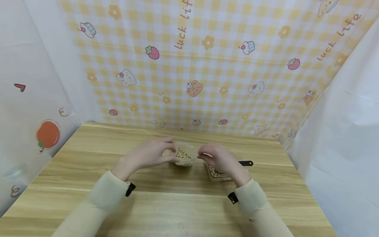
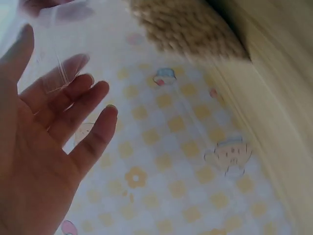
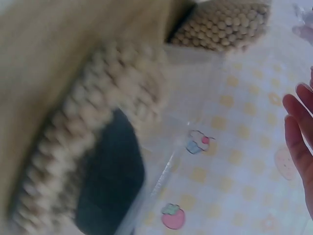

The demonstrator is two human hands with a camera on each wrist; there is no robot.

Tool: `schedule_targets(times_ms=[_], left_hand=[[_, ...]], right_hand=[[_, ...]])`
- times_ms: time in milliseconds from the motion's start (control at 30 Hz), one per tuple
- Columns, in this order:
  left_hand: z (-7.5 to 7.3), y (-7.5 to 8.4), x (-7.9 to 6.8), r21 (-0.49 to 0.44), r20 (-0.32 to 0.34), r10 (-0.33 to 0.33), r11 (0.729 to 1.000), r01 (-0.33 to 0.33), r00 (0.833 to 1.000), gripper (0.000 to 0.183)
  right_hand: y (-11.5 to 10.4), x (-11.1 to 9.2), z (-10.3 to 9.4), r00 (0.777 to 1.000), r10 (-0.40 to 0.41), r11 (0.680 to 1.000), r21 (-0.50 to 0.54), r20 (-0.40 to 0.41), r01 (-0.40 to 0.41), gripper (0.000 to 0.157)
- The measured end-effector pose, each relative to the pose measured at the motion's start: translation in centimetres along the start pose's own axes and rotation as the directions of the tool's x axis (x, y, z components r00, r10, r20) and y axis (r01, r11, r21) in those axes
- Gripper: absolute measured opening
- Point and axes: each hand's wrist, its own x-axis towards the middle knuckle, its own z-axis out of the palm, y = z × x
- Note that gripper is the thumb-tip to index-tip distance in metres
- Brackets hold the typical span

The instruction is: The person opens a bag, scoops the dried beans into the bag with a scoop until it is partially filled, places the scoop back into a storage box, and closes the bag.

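A clear plastic bag (image 1: pixel 185 145) with pale round beans (image 1: pixel 183 157) in its bottom sits mid-table between the two hands. My left hand (image 1: pixel 149 153) is at its left side, thumb and fingers spread apart; in the left wrist view the bag's clear film overlaps the forefinger. On the other side, my right hand (image 1: pixel 219 158) pinches the edge of the bag between thumb and forefinger. Beneath the right hand stands a clear box (image 1: pixel 220 179) of similar beans, partly hidden by it. A black scoop (image 3: pixel 112 171) lies on those beans.
The scoop's black handle (image 1: pixel 246 163) sticks out to the right of the box. A wood-grain table (image 1: pixel 177 210) runs back to a yellow checked cloth (image 1: pixel 207 72). White sheets hang along both sides.
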Motion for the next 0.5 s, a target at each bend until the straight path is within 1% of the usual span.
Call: schedule_targets(times_ms=[100, 200, 267, 367, 433, 500], left_hand=[[-0.8, -0.6, -0.2, 0.093, -0.003, 0.096, 0.991, -0.096, 0.995, 0.033], [-1.6, -0.7, -0.2, 0.116, -0.031, 0.161, 0.981, -0.156, 0.986, 0.017], [-2.3, -0.7, -0.1, 0.1, -0.062, 0.162, 0.983, -0.155, 0.985, 0.011], [-3.0, -0.5, -0.3, 0.047, -0.109, 0.12, 0.992, -0.116, 0.987, 0.011], [-3.0, -0.5, -0.5, 0.019, -0.123, 0.093, 0.996, -0.092, 0.988, 0.012], [-2.5, -0.6, -0.7, -0.012, -0.116, 0.072, 0.997, -0.074, 0.991, 0.013]], right_hand=[[0.0, 0.5, -1.1, 1.0, -0.014, 1.0, 0.021, 0.006, 0.014, 0.009], [-0.1, 1.1, -2.1, 1.0, -0.005, 0.998, 0.057, 0.007, 0.005, 0.009], [-0.2, 1.4, -2.6, 1.0, 0.006, 0.996, 0.092, 0.004, -0.006, 0.008], [-0.2, 1.9, -3.0, 0.999, 0.043, 0.986, 0.159, -0.004, -0.041, 0.008], [-0.4, 2.1, -3.1, 0.996, 0.084, 0.977, 0.198, 0.011, -0.084, 0.007], [-0.4, 2.0, -2.8, 0.99, 0.127, 0.966, 0.219, 0.055, -0.136, 0.006]])
